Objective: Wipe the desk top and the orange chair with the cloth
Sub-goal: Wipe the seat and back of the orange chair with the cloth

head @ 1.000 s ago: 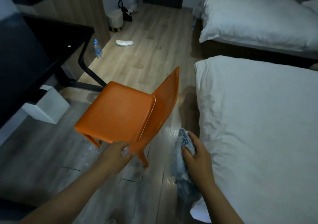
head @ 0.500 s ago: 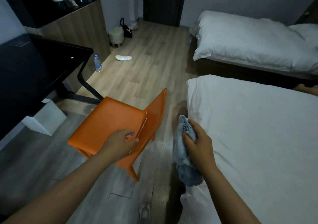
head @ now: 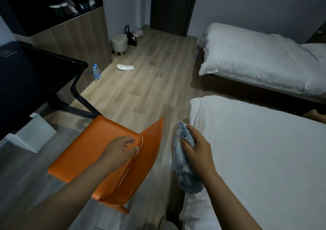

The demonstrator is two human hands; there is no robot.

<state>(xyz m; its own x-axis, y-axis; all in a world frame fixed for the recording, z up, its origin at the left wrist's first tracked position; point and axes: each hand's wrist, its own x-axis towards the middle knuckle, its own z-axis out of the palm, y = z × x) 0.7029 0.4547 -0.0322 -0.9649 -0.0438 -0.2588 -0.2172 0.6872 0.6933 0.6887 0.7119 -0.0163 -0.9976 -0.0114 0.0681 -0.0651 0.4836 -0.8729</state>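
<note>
Desk top (head: 35, 74): black, far left, nothing touching it.
Orange chair (head: 91, 152): tilted, between desk and bed; closer and lower than a second ago.
Left hand (head: 120, 146): fingers curled round the rear seat edge at the backrest seam; grip moved up from the lower corner.
Cloth (head: 183, 175): blue, bunched, just right of the backrest, not touching it.
Right hand (head: 197, 150): clenched round cloth.
Meaning: chair likely being positioned; no wiping contact yet.
</note>
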